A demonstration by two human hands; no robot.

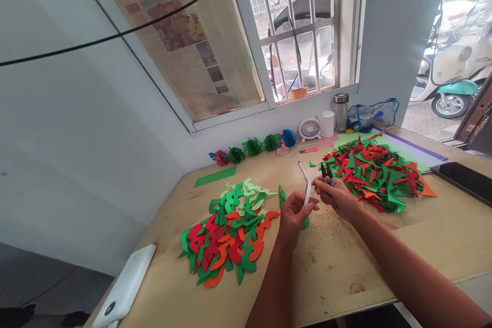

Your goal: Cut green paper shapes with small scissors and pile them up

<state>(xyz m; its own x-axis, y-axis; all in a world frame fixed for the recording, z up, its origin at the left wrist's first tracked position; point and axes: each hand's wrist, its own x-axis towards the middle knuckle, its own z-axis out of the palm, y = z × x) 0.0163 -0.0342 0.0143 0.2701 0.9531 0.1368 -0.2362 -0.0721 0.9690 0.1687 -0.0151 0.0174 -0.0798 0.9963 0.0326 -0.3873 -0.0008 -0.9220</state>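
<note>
White and smooth, a round-cornered device (128, 282) lies at the left edge of the wooden table (330, 271), and here beside it sprawls a heap of curved red, orange and green cutouts (226, 230). Next, the left hand (292, 215) pinches a bent white strip (308, 192); the right hand (340, 200), close by, grips small dark-bladed snips (325, 172), blades up. Past it, jagged scraps (376, 169) pile high, and at the wall: leafy pompoms (252, 147), a little white fan (309, 128), a metal-lidded flask (341, 113)!
</note>
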